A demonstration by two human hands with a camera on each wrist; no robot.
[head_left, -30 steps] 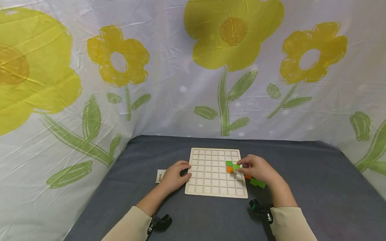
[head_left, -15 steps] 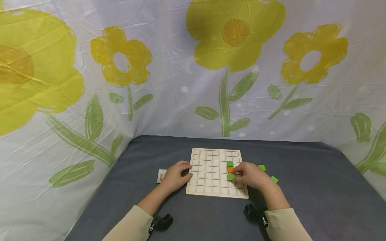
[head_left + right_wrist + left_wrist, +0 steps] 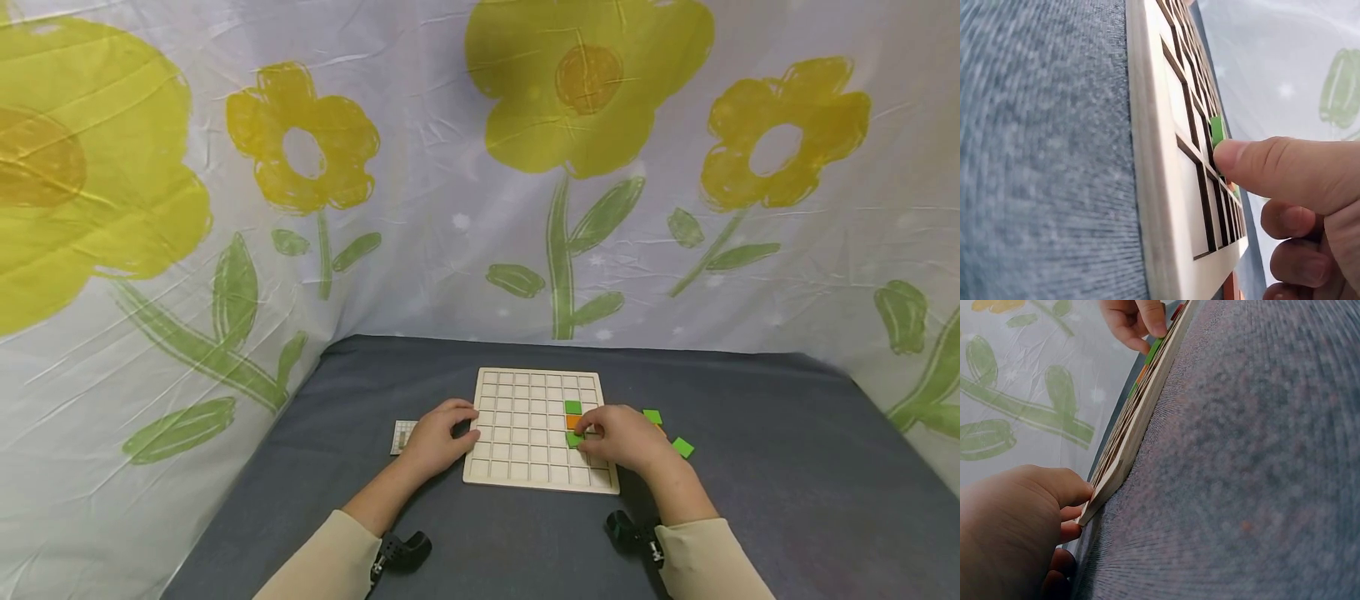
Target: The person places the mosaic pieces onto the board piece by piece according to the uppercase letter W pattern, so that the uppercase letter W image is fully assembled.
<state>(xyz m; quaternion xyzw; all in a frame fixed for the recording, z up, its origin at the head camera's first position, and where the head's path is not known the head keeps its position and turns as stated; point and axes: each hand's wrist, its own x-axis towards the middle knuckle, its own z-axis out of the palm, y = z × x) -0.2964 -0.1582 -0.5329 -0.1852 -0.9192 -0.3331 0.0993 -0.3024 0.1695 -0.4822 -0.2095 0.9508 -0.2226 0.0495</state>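
A pale wooden grid board (image 3: 517, 470) lies flat on the dark cloth. My left hand (image 3: 437, 440) holds its left edge, thumb on top near the corner in the left wrist view and fingers along the side. Over the board's right part, my right hand (image 3: 628, 437) pinches a green tile (image 3: 573, 440) at a square just below an orange tile (image 3: 572, 422). Another green tile (image 3: 573, 407) sits above the orange one, making a column. In the right wrist view the thumb (image 3: 1254, 159) presses on the green tile (image 3: 1217, 129), which stands partly above the grid ridges.
Loose green tiles (image 3: 682, 447) lie right of the board, partly hidden by the right hand. A small printed grid card (image 3: 401, 433) peeks out behind the left hand. Black wrist cameras (image 3: 405, 552) hang from both wrists. A flowered curtain (image 3: 435, 275) rises behind the table.
The right hand has moved left and nearer with the green tile, from beside the orange tile to the square below it. In the last half second little moved. The left hand stayed put.
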